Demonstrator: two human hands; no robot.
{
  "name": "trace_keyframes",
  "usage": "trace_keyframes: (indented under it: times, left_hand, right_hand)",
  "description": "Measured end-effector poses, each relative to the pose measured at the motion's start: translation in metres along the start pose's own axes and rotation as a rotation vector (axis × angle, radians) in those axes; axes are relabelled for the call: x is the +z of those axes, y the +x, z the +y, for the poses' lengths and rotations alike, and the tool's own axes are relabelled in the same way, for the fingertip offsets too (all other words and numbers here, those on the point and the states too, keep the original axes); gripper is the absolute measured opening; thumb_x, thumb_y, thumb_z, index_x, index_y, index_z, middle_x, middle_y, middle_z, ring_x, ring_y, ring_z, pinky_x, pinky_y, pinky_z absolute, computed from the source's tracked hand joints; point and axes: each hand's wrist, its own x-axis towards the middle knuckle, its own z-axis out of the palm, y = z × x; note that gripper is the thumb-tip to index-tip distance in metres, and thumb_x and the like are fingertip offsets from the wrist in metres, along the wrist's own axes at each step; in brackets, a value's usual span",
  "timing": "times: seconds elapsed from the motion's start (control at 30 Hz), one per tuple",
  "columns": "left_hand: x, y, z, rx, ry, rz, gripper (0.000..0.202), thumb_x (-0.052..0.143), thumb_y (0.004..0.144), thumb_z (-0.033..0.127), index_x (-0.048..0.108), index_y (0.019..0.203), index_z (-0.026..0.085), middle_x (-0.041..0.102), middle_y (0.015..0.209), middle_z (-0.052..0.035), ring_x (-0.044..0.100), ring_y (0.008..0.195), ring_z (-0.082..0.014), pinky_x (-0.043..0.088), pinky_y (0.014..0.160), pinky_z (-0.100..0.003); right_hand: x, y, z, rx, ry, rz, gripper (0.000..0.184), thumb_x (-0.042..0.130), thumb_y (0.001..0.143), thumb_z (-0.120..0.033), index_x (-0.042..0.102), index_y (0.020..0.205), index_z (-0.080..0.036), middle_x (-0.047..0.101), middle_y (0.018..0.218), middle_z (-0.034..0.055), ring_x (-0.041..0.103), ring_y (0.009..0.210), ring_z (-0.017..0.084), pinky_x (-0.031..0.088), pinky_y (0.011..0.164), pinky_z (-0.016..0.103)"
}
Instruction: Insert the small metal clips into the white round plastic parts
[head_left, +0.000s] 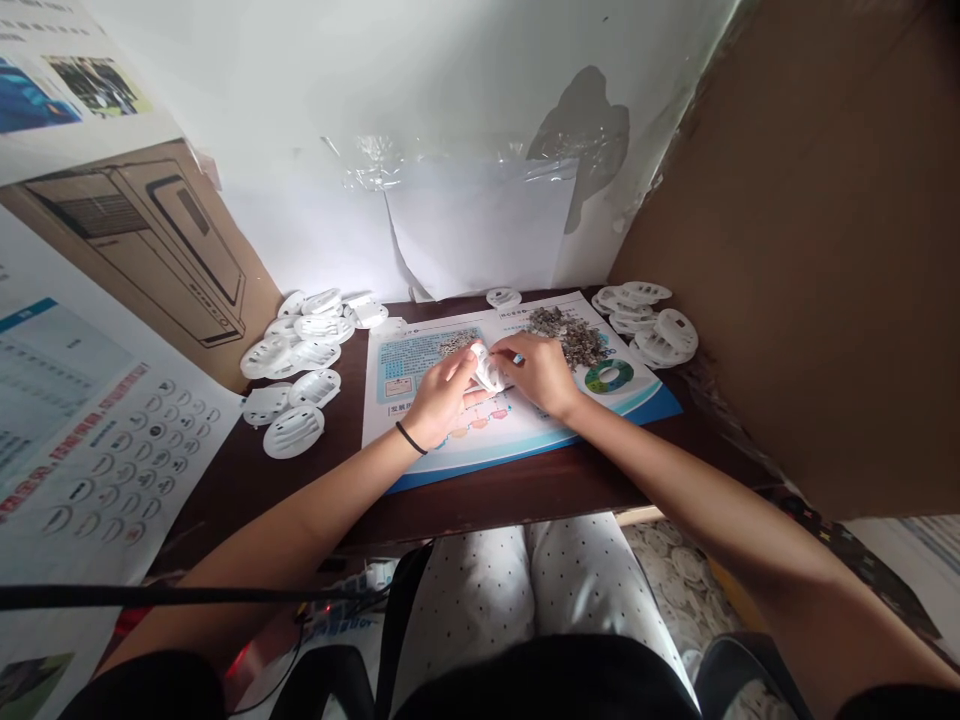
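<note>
Above the printed sheet [420, 465], my left hand [441, 398] grips a white round plastic disc [489, 368] with slots, tilted up between thumb and fingers. My right hand [541, 372] is closed in a pinch at the disc's right side. Whatever its fingertips may hold is too small or hidden to make out. Behind my right hand lies a heap of small dark grey pieces [581, 338]. Past my left fingertips is a smaller scatter of light-coloured bits [459, 343].
Similar white discs pile up at the left [294, 430] and right [664, 338], with a single disc [503, 297] at the back. Cardboard stands at left [172, 250] and right [795, 260]; a white wall [450, 80] closes the back. A black cable [187, 597] crosses lower left.
</note>
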Motion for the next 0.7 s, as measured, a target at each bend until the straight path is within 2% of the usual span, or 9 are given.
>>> trace_keyframes:
  times: [0.4, 0.53, 0.7]
  left_hand:
    - [-0.0041, 0.0017, -0.0034, 0.02, 0.042, -0.034, 0.052, 0.066, 0.082, 0.048, 0.058, 0.126, 0.02, 0.057, 0.131, -0.0128, 0.059, 0.115, -0.0226, 0.052, 0.096, -0.043]
    - [-0.0052, 0.0011, -0.0054, 0.038, 0.068, -0.015, 0.053, 0.067, 0.082, 0.048, 0.057, 0.128, 0.023, 0.054, 0.136, -0.0117, 0.056, 0.12, -0.0236, 0.052, 0.097, -0.044]
    - [0.0003, -0.0021, -0.0021, 0.033, 0.019, 0.033, 0.054, 0.069, 0.08, 0.043, 0.057, 0.127, 0.019, 0.054, 0.136, -0.0125, 0.058, 0.117, -0.0239, 0.052, 0.097, -0.046]
  right_hand:
    - [0.0005, 0.0008, -0.0018, 0.048, 0.053, 0.032, 0.011, 0.063, 0.081, -0.014, 0.073, 0.085, -0.018, 0.073, 0.082, 0.0041, 0.065, 0.074, 0.016, 0.049, 0.075, 0.028]
    - [0.0028, -0.0012, -0.0053, 0.083, 0.044, 0.044, 0.01, 0.064, 0.081, -0.016, 0.074, 0.083, -0.019, 0.074, 0.081, 0.004, 0.065, 0.073, 0.017, 0.049, 0.073, 0.028]
    - [0.0077, -0.0041, -0.0095, 0.085, -0.017, 0.06, 0.012, 0.063, 0.084, -0.018, 0.075, 0.083, -0.018, 0.072, 0.081, 0.0058, 0.064, 0.074, 0.018, 0.047, 0.073, 0.029]
